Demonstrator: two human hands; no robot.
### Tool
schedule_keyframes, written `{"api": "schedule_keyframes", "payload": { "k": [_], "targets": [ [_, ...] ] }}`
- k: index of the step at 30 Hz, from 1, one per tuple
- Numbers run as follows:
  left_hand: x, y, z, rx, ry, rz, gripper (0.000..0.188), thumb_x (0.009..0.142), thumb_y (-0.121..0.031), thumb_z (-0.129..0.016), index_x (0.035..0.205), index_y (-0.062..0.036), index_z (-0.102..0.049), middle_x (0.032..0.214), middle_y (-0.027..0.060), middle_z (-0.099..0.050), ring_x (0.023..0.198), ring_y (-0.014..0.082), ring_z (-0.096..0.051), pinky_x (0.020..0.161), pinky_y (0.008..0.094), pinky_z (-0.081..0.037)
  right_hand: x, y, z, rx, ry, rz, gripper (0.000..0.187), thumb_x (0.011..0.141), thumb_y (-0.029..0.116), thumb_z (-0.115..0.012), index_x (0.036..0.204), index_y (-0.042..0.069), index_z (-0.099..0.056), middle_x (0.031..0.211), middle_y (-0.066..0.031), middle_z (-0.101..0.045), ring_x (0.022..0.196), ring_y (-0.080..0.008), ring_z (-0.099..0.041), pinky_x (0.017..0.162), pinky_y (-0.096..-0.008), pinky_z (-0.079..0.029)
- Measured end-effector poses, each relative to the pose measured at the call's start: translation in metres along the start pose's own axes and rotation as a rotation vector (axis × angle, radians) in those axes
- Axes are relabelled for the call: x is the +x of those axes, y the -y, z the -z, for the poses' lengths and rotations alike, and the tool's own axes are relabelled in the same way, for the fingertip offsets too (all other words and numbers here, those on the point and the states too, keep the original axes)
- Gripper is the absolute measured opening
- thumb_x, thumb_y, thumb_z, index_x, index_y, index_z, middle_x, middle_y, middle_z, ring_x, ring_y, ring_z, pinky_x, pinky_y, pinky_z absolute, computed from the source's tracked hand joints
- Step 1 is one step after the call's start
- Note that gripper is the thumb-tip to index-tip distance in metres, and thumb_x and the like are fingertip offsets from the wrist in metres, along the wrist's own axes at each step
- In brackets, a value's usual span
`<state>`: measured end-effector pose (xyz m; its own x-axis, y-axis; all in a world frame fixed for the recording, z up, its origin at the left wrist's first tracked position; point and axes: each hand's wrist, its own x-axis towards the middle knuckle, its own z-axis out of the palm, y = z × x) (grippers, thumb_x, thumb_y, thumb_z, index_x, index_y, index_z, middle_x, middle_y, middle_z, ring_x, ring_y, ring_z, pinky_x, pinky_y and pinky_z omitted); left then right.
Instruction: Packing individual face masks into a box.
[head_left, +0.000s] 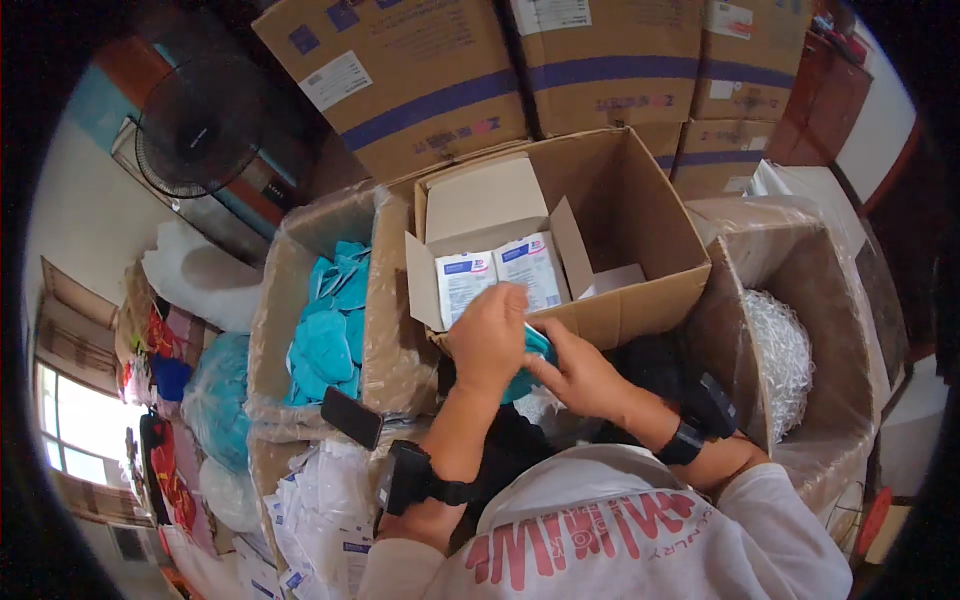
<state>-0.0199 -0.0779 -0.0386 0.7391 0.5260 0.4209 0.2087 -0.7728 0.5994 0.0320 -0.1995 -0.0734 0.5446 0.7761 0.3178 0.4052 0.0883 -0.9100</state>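
Note:
In front of the open cardboard boxes, my two hands are close together. A teal, soft-looking folded piece shows between them. My left hand is closed at its left side, fingers curled, and partly covers it. With thumb and fingers, my right hand grips the piece from the right. Just beyond my left hand stands a small white carton with its flaps up, inside a larger brown box. White flat packets with blue and pink print fill the carton in rows.
A plastic-lined box at left holds several teal pieces. Below it lie loose white packets. On the right, another lined box contains a clear, stringy plastic mass. Stacked brown cartons rise behind; a dark phone-like slab juts beside my left forearm.

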Motion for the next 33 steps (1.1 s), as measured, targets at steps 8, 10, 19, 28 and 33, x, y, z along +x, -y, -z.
{"api": "schedule_keyframes", "payload": {
  "k": [8,10,19,28,33],
  "targets": [
    [0.027,0.027,0.047,-0.065,-0.178,0.113,0.027,0.088,-0.026,-0.047,0.078,-0.0024,-0.058,0.072,0.0132,-0.061,0.067,0.0289,-0.059,0.059,0.0348,-0.044,-0.005,-0.012,0.043,0.399,0.509,-0.411,0.025,0.092,0.026,-0.044,0.097,0.003,-0.053,0.067,0.0008,-0.045,0.062,-0.0093,-0.043,0.058,-0.0251,-0.04],
    [0.031,0.034,0.058,-0.076,-0.222,0.122,0.028,0.088,-0.027,-0.047,0.078,-0.0024,-0.058,0.07,0.0134,-0.06,0.065,0.0278,-0.058,0.059,0.0337,-0.043,-0.002,-0.004,0.061,0.513,0.571,-0.538,0.028,0.093,0.029,-0.041,0.097,0.004,-0.054,0.066,0.0048,-0.04,0.062,-0.0059,-0.039,0.058,-0.0219,-0.039],
    [0.028,0.063,0.096,-0.041,-0.191,0.101,0.024,0.083,-0.026,-0.056,0.08,-0.003,-0.062,0.072,0.0096,-0.061,0.066,0.0182,-0.058,0.059,0.0297,-0.042,0.005,-0.003,0.091,0.364,0.766,-0.606,0.031,0.091,0.033,-0.045,0.094,0.004,-0.057,0.065,0.005,-0.045,0.051,-0.0038,-0.04,0.047,-0.0187,-0.035],
    [-0.031,0.024,0.087,0.187,0.952,0.057,0.056,0.061,-0.051,-0.069,0.102,-0.0141,-0.06,0.094,0.0136,-0.061,0.085,0.0296,-0.059,0.073,0.0382,-0.046,0.008,-0.01,0.078,0.646,0.565,-0.612,0.032,0.092,0.028,-0.045,0.109,0.002,-0.056,0.071,0.0033,-0.049,0.064,-0.0047,-0.047,0.059,-0.0192,-0.041],
    [-0.073,0.026,0.06,0.034,1.37,-0.106,0.039,0.079,-0.04,-0.055,0.107,-0.0147,-0.059,0.096,0.0116,-0.061,0.084,0.029,-0.059,0.072,0.0364,-0.046,0.004,-0.006,0.065,0.681,0.694,-0.681,0.032,0.092,0.02,-0.044,0.117,0.0,-0.051,0.08,0.0004,-0.054,0.075,-0.0073,-0.052,0.07,-0.0215,-0.045]
  ]
}}
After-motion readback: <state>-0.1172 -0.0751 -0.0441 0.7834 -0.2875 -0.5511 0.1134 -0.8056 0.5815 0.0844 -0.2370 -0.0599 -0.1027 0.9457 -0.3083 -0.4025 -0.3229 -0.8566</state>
